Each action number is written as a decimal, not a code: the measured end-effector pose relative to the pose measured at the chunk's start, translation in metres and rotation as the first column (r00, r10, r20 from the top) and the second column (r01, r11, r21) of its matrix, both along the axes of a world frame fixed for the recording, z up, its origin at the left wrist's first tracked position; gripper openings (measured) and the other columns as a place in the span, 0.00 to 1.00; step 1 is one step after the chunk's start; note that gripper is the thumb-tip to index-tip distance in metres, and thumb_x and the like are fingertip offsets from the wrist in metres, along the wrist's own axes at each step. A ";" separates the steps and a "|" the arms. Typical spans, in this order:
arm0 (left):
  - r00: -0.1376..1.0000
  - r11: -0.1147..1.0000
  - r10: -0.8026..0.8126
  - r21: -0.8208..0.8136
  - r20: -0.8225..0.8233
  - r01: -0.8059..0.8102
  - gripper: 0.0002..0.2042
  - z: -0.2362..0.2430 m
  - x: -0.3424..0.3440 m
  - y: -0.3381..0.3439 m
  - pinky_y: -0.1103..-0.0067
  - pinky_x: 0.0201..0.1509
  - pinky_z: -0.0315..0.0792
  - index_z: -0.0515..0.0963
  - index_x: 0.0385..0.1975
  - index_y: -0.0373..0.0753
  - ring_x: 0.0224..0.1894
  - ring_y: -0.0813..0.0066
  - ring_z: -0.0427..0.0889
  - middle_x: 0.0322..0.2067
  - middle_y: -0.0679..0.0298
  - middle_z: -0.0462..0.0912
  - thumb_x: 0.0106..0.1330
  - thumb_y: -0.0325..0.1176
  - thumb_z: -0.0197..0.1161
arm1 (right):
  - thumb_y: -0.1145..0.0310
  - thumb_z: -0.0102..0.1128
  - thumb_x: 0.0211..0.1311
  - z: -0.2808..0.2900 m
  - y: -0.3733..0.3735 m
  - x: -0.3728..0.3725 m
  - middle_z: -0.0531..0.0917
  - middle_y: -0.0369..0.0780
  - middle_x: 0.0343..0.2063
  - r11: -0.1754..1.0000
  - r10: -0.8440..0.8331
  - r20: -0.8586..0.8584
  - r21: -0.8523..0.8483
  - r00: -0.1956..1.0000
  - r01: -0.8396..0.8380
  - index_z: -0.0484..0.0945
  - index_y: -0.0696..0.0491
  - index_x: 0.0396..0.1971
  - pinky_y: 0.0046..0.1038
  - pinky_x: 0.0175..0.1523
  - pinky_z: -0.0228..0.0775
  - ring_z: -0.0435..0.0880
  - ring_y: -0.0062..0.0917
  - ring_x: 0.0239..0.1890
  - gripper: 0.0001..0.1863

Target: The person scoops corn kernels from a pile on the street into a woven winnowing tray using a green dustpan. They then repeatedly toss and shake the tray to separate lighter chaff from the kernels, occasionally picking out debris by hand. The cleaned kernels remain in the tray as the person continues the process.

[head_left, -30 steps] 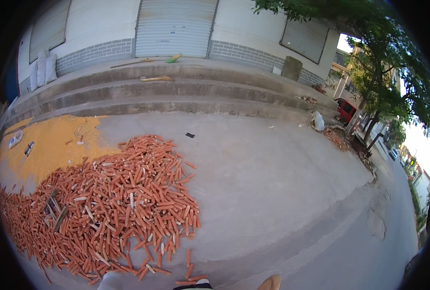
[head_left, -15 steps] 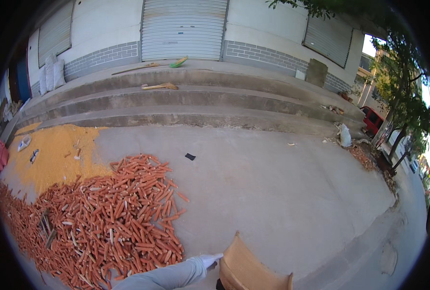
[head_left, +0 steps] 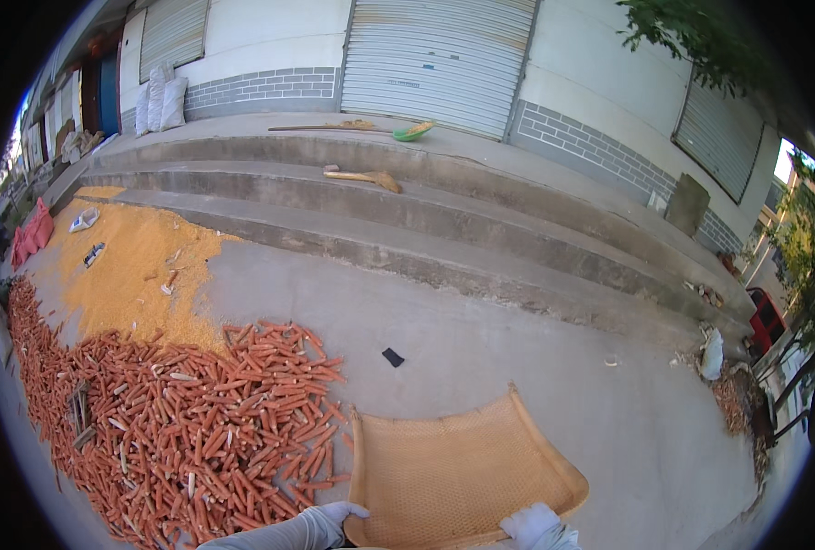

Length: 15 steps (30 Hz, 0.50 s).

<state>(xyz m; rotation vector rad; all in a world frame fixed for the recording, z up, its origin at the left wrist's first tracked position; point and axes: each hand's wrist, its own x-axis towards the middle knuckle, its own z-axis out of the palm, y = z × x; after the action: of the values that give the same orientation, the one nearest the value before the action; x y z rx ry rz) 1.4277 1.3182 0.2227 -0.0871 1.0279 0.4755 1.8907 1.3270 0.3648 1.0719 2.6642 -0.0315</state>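
A wide, shallow tan woven scoop basket (head_left: 453, 467) is held low over the concrete, its inside bare. My left hand (head_left: 343, 513), in a pale glove with a grey sleeve, grips the basket's near left corner. My right hand (head_left: 529, 522), also gloved, is closed on its near right edge. Just left of the basket lies a broad pile of reddish corn cobs (head_left: 187, 431), mixed with some pale ones and a few wooden pieces. Behind that pile, loose yellow kernels (head_left: 114, 266) are spread over the ground.
Concrete steps (head_left: 407, 229) cross the back, holding a wooden-coloured object (head_left: 362, 178), a pole and a green bowl (head_left: 412, 133). Sacks (head_left: 165, 99) lean on the wall; pink sacks (head_left: 32, 234) sit far left. A dark flat object (head_left: 393, 357) lies ahead. A tree and red vehicle (head_left: 767, 321) stand right.
The woven basket has risen into view from the lower edge, with both hands now visible on it. My view has turned leftward, shifting the steps and building to the right.
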 end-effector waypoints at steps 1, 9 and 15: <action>0.999 1.000 0.018 0.019 0.037 -0.019 0.26 0.014 0.002 0.018 0.54 0.65 0.87 0.76 0.71 0.31 0.58 0.48 0.91 0.62 0.49 0.89 0.72 0.28 0.67 | 0.45 0.81 0.52 0.008 0.042 -0.002 0.90 0.44 0.36 0.994 -0.072 0.045 -0.079 0.996 0.075 0.88 0.46 0.38 0.46 0.51 0.79 0.91 0.39 0.43 0.22; 0.969 0.956 0.162 0.216 0.184 -0.201 0.32 0.044 -0.006 0.289 0.55 0.76 0.79 0.74 0.74 0.32 0.64 0.50 0.88 0.64 0.49 0.88 0.66 0.19 0.66 | 0.52 0.86 0.48 0.065 0.281 -0.043 0.88 0.41 0.47 0.719 -0.209 -0.517 0.494 0.830 0.489 0.83 0.46 0.52 0.45 0.54 0.78 0.88 0.40 0.49 0.32; 0.938 0.817 0.277 0.463 0.208 -0.344 0.33 0.059 -0.011 0.516 0.54 0.72 0.80 0.77 0.72 0.35 0.63 0.48 0.88 0.62 0.51 0.88 0.63 0.15 0.66 | 0.52 0.81 0.64 -0.149 0.455 -0.029 0.80 0.45 0.65 0.301 -0.603 -0.566 -0.814 -0.561 0.497 0.64 0.53 0.79 0.41 0.62 0.76 0.81 0.33 0.62 0.49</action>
<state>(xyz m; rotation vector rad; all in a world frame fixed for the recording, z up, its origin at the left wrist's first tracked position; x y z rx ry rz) 1.4164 1.8339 0.2822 0.1735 0.7345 1.0118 1.8616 1.7823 0.2161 3.5426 1.5075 -1.8401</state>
